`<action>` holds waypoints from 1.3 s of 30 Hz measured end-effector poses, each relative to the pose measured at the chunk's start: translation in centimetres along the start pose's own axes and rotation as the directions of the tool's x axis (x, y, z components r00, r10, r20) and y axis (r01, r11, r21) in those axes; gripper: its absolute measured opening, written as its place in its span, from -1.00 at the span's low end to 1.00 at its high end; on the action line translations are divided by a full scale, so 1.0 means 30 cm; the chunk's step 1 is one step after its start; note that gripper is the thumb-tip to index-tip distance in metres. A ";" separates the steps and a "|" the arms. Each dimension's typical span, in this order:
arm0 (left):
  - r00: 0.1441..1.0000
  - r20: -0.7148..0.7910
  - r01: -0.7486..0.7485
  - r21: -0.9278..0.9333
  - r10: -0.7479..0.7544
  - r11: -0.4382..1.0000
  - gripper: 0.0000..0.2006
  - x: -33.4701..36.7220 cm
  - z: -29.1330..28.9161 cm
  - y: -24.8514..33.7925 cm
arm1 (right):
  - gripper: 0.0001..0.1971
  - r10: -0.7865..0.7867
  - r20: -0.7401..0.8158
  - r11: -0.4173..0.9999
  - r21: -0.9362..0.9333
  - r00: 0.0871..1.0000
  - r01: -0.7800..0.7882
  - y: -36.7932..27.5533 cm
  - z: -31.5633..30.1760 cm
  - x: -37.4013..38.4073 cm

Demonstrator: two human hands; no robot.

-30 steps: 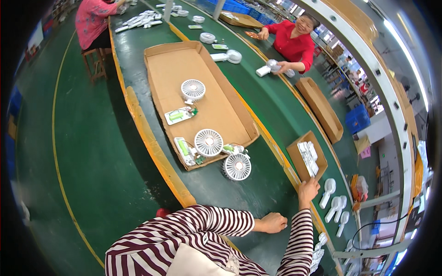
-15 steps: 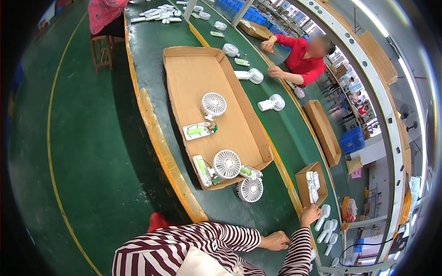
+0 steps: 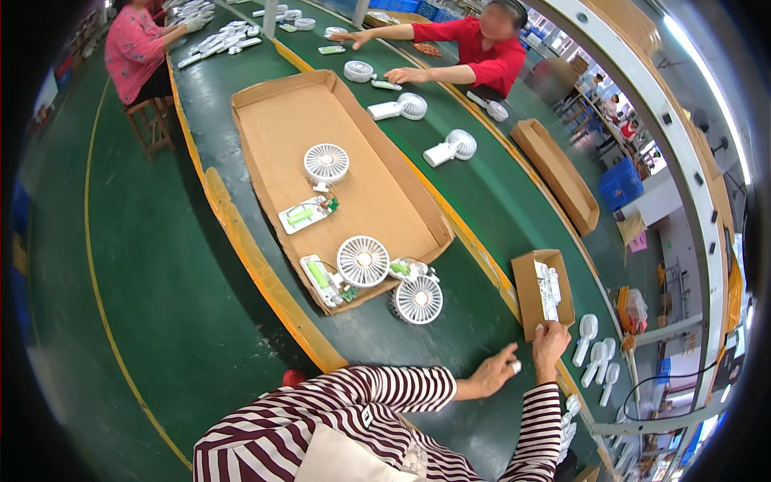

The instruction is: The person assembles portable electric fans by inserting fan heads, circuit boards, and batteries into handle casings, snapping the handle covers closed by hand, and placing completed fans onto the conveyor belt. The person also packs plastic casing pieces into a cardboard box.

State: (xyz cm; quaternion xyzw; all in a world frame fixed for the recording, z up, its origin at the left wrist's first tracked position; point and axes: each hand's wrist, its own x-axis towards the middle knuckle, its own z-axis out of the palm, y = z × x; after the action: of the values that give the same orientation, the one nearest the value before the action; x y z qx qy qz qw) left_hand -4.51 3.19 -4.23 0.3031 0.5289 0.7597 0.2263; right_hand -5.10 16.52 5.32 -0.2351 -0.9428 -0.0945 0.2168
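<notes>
The head view showed that the right hand had slid to the small cardboard box at lower right, fingers curled on white parts, while the left hand pinched a small white piece on the counter.

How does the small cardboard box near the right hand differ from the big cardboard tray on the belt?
The small cardboard box is narrow and holds white parts; the big cardboard tray is wide and shallow and holds white fans with opened handles. The right hand reaches the small box's near end, while no hand touches the big tray. The small box sits at the belt's right edge; the big tray lies along the belt itself. Both are plain brown cardboard, open on top.
</notes>
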 end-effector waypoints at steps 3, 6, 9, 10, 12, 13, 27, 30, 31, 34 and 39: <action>0.979 -0.024 0.196 -0.145 -0.202 0.970 -0.39 0.036 -0.011 0.036 | -0.90 0.027 -0.039 0.999 0.046 0.999 -0.025 -0.027 -0.056 -0.101; 0.887 0.148 0.460 -0.343 -0.437 0.819 -0.25 0.070 -0.020 0.027 | -0.90 0.061 -0.041 0.989 0.135 0.997 -0.055 -0.073 -0.116 -0.196; 0.809 0.269 0.587 -0.366 -0.522 0.722 -0.34 0.066 -0.067 0.141 | -0.90 0.042 -0.120 0.981 0.192 0.992 -0.019 -0.114 -0.150 -0.279; 0.798 0.288 0.603 -0.363 -0.530 0.710 -0.33 0.058 -0.068 0.146 | -0.90 0.026 -0.108 0.983 0.185 0.994 -0.006 -0.132 -0.178 -0.305; 0.766 0.258 0.643 -0.300 -0.589 0.705 -0.40 0.033 -0.053 0.171 | -0.82 -0.055 -0.159 0.983 0.166 0.986 0.081 -0.158 -0.191 -0.371; 0.774 0.205 0.632 -0.308 -0.599 0.711 -0.45 0.012 -0.043 0.158 | -0.77 -0.063 -0.155 0.979 0.182 0.986 0.091 -0.177 -0.198 -0.405; 0.799 0.179 0.600 -0.301 -0.575 0.741 -0.63 0.041 -0.078 0.147 | -0.60 0.473 -0.247 0.738 0.636 0.846 -0.227 0.177 -0.348 -0.704; 0.769 0.196 0.638 -0.303 -0.609 0.708 -0.65 0.029 -0.048 0.121 | -0.51 0.666 0.252 0.106 0.900 0.703 -0.423 0.251 -0.290 -0.837; 0.756 0.185 0.653 -0.277 -0.628 0.704 -0.65 0.015 -0.026 0.125 | -0.45 0.613 0.446 -0.120 0.868 0.652 -0.482 0.263 -0.297 -0.859; 0.754 0.268 0.654 -0.231 -0.600 0.720 -0.55 -0.031 0.029 0.153 | -0.34 0.449 0.594 -0.443 0.797 0.667 -0.411 0.249 -0.293 -0.888; 0.743 0.322 0.657 -0.186 -0.586 0.731 -0.53 -0.068 0.114 0.143 | -0.09 0.454 0.598 -0.432 0.796 0.661 -0.424 0.245 -0.367 -0.857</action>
State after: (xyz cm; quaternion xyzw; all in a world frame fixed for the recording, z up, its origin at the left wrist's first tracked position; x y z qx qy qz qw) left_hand -0.75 2.67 0.25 0.1609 0.4519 0.6644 0.5731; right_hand 22.92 9.50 4.00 -0.3521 -0.4733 0.7334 0.3378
